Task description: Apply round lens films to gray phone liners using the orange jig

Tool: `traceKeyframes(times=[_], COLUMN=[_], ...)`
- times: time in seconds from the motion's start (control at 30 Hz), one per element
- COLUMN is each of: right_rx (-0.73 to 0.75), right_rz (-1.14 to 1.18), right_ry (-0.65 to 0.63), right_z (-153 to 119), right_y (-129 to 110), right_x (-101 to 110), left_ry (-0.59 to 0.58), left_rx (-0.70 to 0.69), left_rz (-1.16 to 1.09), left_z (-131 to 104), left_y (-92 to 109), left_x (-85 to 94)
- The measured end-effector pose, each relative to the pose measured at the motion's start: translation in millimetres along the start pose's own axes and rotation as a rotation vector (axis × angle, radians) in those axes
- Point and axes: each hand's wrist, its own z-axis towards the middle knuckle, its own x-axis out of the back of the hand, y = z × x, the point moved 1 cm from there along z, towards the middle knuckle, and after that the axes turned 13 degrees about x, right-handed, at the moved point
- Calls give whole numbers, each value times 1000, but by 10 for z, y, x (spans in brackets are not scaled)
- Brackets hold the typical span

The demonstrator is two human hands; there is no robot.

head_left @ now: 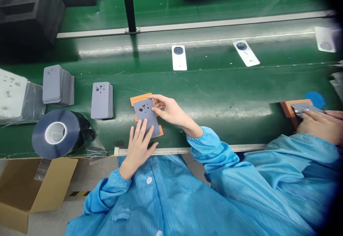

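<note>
A grey panel with several round holes (146, 116) lies on an orange fixture (140, 98) near the front of the green bench. My left hand (140, 143) has its fingers spread, the fingertips resting on the panel's lower part. At the panel's upper right corner is my right hand (167, 111), thumb and index finger bent around the edge; whether they pinch the panel or the fixture is too small to tell. To the left stands a small stack of grey panels (100, 101), with a larger stack (52, 85) beyond it.
A big tape roll (55, 133) sits at the front left, above an open cardboard box (50, 186). White panels (179, 62) lie farther back. A black post (128, 5) rises behind. At right, a co-worker's hands (320, 123) hold a panel by another orange fixture (289, 108).
</note>
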Motion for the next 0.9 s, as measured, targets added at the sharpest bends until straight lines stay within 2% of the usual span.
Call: traceKeyframes(times=[0.13, 0.33, 0.53, 0.7, 0.9], right_rx=[-4, 73, 42, 107, 144], right_rz=[-27, -97, -150, -385, -701], right_ry=[9, 69, 35, 17, -19], right_z=[-9, 78, 25, -26, -85], right_y=[11, -25, 42, 174, 252], right_x=[-17, -17, -46, -136, -328], left_ry=[-36, -48, -82, -99, -94], left_rx=[-6, 34, 16, -1, -8], left_rz=[52, 66, 87, 107, 87], left_z=[-14, 103, 50, -15, -9], left_y=[-12, -7, -35, -61, -60], left_x=[-52, -24, -84, -163, -159])
